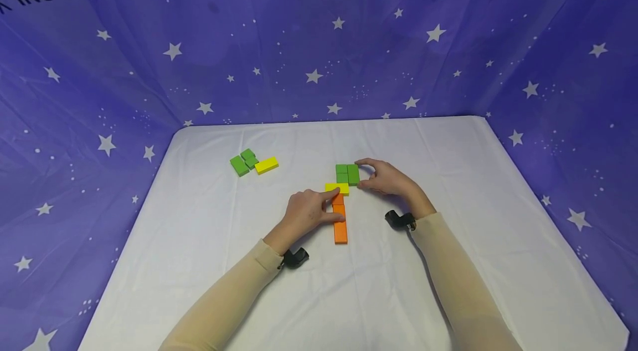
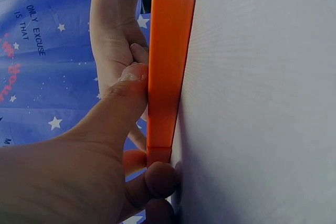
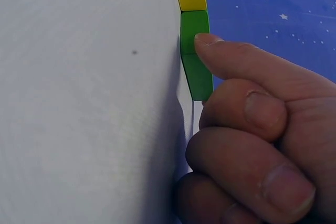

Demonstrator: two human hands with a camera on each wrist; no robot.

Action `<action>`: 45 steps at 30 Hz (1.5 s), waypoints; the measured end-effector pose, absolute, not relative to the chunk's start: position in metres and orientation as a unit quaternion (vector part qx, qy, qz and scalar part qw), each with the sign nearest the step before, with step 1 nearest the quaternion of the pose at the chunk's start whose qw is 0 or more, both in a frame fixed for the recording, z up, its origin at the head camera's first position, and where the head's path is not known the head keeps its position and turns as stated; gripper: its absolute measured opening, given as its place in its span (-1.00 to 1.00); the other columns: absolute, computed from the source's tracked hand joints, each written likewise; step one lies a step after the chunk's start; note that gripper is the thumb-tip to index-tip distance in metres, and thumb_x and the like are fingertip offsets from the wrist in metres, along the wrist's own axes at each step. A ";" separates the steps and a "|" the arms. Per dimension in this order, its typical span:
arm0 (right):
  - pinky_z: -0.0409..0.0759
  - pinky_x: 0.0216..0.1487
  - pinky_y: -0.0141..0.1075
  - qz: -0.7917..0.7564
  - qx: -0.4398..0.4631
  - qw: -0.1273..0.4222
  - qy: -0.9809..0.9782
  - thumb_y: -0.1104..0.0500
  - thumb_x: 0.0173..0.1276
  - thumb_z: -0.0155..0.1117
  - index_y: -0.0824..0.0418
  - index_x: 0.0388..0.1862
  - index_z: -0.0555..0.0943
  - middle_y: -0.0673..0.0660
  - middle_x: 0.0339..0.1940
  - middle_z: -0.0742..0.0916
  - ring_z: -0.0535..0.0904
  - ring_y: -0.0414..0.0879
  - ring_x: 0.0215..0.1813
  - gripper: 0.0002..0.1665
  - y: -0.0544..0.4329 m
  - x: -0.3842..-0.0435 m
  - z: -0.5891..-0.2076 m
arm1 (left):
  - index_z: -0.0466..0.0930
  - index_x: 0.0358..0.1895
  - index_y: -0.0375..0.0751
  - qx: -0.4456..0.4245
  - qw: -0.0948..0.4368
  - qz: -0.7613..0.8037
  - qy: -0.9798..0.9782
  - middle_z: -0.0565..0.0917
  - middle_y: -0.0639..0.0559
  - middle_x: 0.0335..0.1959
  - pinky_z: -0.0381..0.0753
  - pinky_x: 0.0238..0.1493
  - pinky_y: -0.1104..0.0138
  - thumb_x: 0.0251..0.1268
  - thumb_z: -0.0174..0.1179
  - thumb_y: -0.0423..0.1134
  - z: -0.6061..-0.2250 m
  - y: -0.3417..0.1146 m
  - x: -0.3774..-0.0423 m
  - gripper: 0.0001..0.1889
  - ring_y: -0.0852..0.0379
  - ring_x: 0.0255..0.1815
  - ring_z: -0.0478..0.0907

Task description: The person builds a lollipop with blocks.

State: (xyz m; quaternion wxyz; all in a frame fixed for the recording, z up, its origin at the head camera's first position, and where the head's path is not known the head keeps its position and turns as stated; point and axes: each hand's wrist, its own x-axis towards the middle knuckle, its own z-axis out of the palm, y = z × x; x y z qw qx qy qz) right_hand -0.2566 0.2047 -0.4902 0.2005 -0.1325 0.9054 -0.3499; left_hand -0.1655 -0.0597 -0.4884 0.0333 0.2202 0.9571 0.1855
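On the white table, a column of orange blocks (image 1: 340,233) runs up to a yellow block (image 1: 329,188) laid crosswise. Beyond it lie green blocks, two small ones side by side with a longer green block (image 1: 353,174). My left hand (image 1: 308,210) rests over the column, thumb on top of the orange and index fingertip on the yellow block; in the left wrist view the other fingers curl beside the orange blocks (image 2: 169,77). My right hand (image 1: 386,176) pinches the longer green block (image 3: 201,77) by its ends between thumb and index finger; its other fingers are curled.
Toward the back left of the table, several green blocks (image 1: 240,166) lie close together with another yellow block (image 1: 266,165) beside them. A purple star-printed cloth (image 1: 279,57) hangs around the table's back and sides. Each wrist carries a black camera (image 1: 399,220).
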 end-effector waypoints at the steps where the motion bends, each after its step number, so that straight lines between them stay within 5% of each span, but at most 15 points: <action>1: 0.40 -0.52 -0.30 -0.350 -0.131 0.200 0.906 -0.01 0.35 0.51 -0.01 0.61 0.41 0.02 -0.53 0.48 0.38 -0.12 -0.58 -0.13 0.205 -0.257 -0.490 | 0.60 0.45 0.19 0.220 0.034 0.185 0.957 0.23 0.21 -0.70 0.08 -0.53 0.33 0.11 0.46 0.41 -0.488 -0.060 -0.166 -0.18 0.20 -0.66 0.13; 21: 0.40 -0.49 -0.29 -0.349 -0.141 0.201 0.905 -0.02 0.35 0.53 0.03 0.60 0.42 0.03 -0.50 0.48 0.38 -0.12 -0.55 -0.12 0.204 -0.255 -0.487 | 0.60 0.45 0.19 0.220 0.033 0.186 0.957 0.40 0.23 -0.68 0.13 -0.53 0.35 0.12 0.46 0.41 -0.490 -0.060 -0.166 -0.18 0.21 -0.66 0.24; 30: 0.39 -0.45 -0.28 -0.346 -0.135 0.199 0.907 -0.05 0.34 0.55 0.00 0.62 0.40 0.05 -0.46 0.50 0.39 -0.10 -0.50 -0.09 0.204 -0.256 -0.487 | 0.60 0.45 0.17 0.222 0.033 0.192 0.955 0.27 0.20 -0.69 0.09 -0.51 0.33 0.11 0.46 0.41 -0.489 -0.060 -0.166 -0.17 0.19 -0.65 0.16; 45: 0.36 -0.46 -0.28 -0.358 -0.133 0.168 0.909 -0.23 0.35 0.51 -0.10 0.71 0.25 0.00 -0.60 0.51 0.37 -0.12 -0.54 0.05 0.205 -0.254 -0.484 | 0.60 0.45 0.17 0.221 0.025 0.216 0.951 0.50 0.24 -0.63 0.17 -0.54 0.38 0.11 0.47 0.40 -0.490 -0.063 -0.167 -0.17 0.23 -0.65 0.30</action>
